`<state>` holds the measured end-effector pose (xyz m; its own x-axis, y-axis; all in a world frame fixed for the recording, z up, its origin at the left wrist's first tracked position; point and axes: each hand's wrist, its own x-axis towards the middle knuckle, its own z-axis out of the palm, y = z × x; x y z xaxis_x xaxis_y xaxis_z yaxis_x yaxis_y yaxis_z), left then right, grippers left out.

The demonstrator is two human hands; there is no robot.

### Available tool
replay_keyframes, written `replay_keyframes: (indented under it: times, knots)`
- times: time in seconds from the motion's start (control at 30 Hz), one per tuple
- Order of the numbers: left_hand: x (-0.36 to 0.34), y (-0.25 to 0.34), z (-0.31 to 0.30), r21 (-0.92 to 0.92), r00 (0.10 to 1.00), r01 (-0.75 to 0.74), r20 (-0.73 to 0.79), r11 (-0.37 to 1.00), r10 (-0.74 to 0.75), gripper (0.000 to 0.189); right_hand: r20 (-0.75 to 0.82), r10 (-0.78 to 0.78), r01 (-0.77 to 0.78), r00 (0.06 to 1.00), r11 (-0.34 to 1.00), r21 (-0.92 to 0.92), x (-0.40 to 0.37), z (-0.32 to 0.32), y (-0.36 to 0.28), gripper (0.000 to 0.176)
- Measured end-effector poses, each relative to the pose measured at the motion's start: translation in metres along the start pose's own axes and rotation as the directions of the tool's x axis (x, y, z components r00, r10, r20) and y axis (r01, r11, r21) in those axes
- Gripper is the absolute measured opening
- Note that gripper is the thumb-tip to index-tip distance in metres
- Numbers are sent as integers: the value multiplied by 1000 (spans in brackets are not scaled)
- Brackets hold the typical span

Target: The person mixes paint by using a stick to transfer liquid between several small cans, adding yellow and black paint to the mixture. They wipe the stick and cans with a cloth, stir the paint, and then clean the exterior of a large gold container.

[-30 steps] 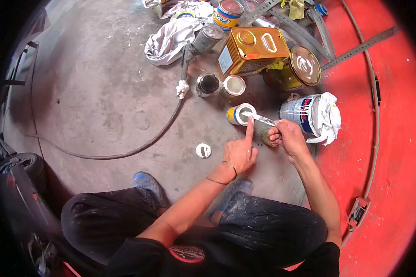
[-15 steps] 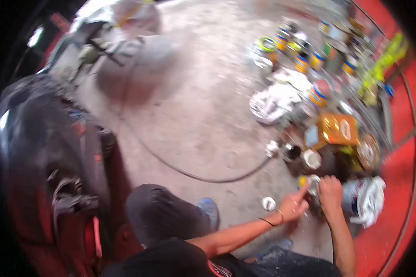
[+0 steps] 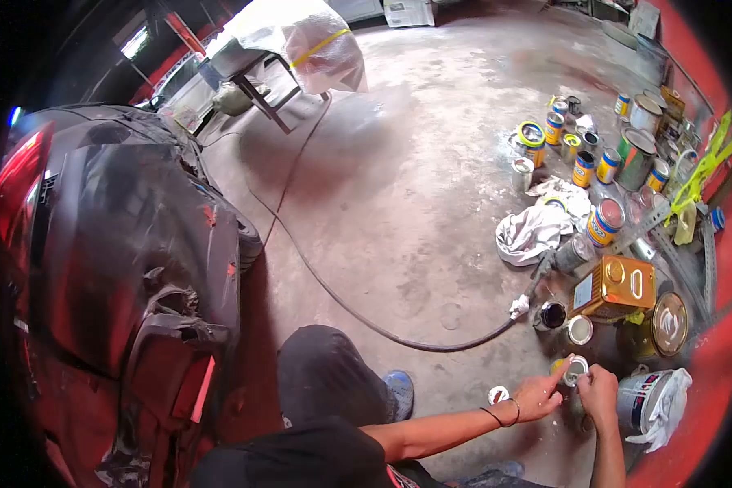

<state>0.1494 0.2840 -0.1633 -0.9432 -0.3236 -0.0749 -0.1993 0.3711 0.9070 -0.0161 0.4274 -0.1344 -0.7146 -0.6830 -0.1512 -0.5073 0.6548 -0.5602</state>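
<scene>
A small open can with a pale rim stands on the floor between my hands. My left hand is beside it, index finger stretched to its rim and thumb apart. At the can's right edge, my right hand has its fingers pinched together; what they hold, if anything, is hidden. A white lid lies on the floor left of my left hand. Just beyond the can are a white-rimmed container and an open dark can. To the right stands a bucket with a white cloth over its side.
Behind the small cans is an amber rectangular tin, with a large round tin beside it. Paint cans and white rags stretch farther back. A hose curves across the floor. A damaged dark car stands left.
The view has shifted, so the scene sits lower and farther right, and it is sharper. Both hands stay at the small can, the left index finger still extended.
</scene>
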Motion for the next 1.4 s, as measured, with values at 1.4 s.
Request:
replay_keyframes:
  times: [1.4]
  knots:
    - [2,-10,37,-5,992,32,124,999,-32,89,260,408,-464,875,558,688,-106,-54,-8,31]
